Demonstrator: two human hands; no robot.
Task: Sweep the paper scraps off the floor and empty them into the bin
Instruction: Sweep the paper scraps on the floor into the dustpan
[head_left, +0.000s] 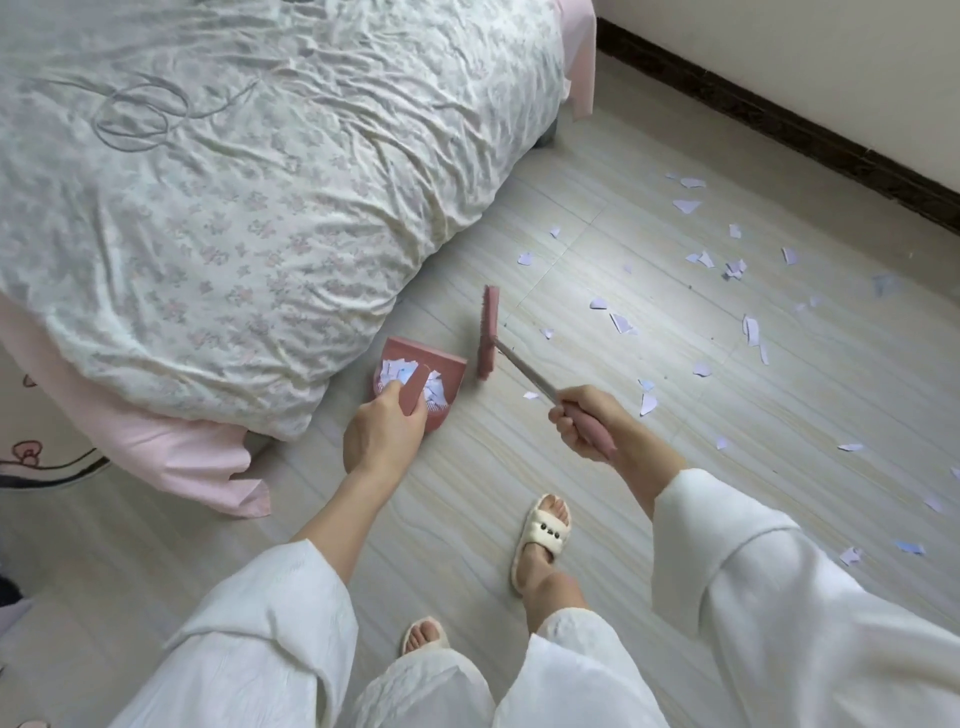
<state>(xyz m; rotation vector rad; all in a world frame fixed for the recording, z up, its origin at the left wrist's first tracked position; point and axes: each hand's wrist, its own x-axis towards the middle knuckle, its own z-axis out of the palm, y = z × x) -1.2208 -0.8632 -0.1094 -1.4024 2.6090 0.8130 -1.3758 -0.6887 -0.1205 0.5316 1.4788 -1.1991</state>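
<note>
White sleeves frame the bottom of the frame as a person in cream slippers (540, 540) stands over a pale tiled floor (467, 493), midway through clearing torn paper. At centre, the left hand (382, 434) curls its fingers round the upright handle of a pink dustpan (441, 371), holding it low and near the floor just beside the bed's edge, its tray already heaped with pale lilac scraps; keeping it tilted back likely stops the load spilling between sweeps. To the right of it, the right hand (582, 421) wraps firmly round the pink grip of a short-handled brush (488, 332), whose metal shaft runs up and left to a pink head standing on edge just beside the pan's mouth, bristles facing the pan, seemingly poised for another stroke. Farther out, toward the right and upper right of the frame, many paper scraps (732, 270) lie scattered well apart across the tiles, reaching almost to the dark skirting board (779, 124), so the sweeping looks less than half done. A bed (208, 208) with a rumpled floral quilt fills the upper left. No bin is in view, and the emptying is not yet done.
</note>
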